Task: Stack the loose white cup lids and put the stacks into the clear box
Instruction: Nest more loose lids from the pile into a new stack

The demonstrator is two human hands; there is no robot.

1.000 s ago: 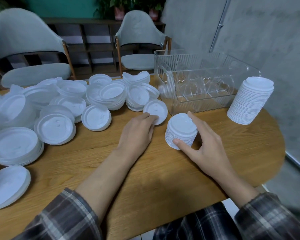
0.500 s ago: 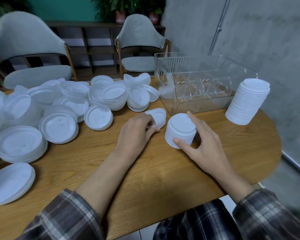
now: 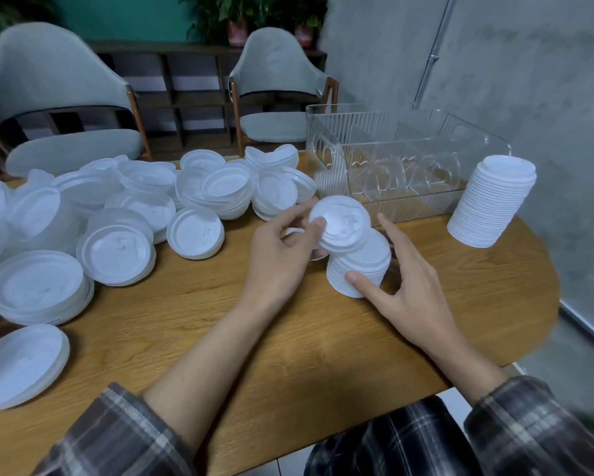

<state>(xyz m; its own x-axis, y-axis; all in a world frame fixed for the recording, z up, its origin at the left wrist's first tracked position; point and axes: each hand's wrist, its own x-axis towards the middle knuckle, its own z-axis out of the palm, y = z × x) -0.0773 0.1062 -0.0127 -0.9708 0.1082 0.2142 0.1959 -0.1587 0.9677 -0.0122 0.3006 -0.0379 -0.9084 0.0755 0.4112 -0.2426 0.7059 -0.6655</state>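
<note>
The wooden bench (image 3: 288, 355) carries everything, and the clear box (image 3: 408, 201) stands at its far right part, ribbed walls upright, with clear dividers inside. Two grey chairs (image 3: 58, 80) sit beyond the bench, left of the clear box and farther back. A wide heap of loose lids (image 3: 117, 249) spreads to the left of the clear box, its nearest lids just beside the box's left wall. Some lie nested in low piles, others lie tilted or upside down.

A tall stack (image 3: 491, 204) of lids stands just to the right of the clear box, leaning slightly. A short stack (image 3: 360, 269) stands on the bench just in front of the clear box, near its left front corner.

The right hand (image 3: 412, 286) cups this short stack. The thumb presses its near side, and the forefinger reaches up along the side facing the clear box, with the other fingers loosely curved behind. The left hand (image 3: 278, 259), in front of the clear box and left of the short stack, pinches a single lid (image 3: 343, 225). Its thumb lies on top and its fingers are curled beneath. The lid is held tilted over the short stack's top; whether it touches the stack cannot be told.
</note>
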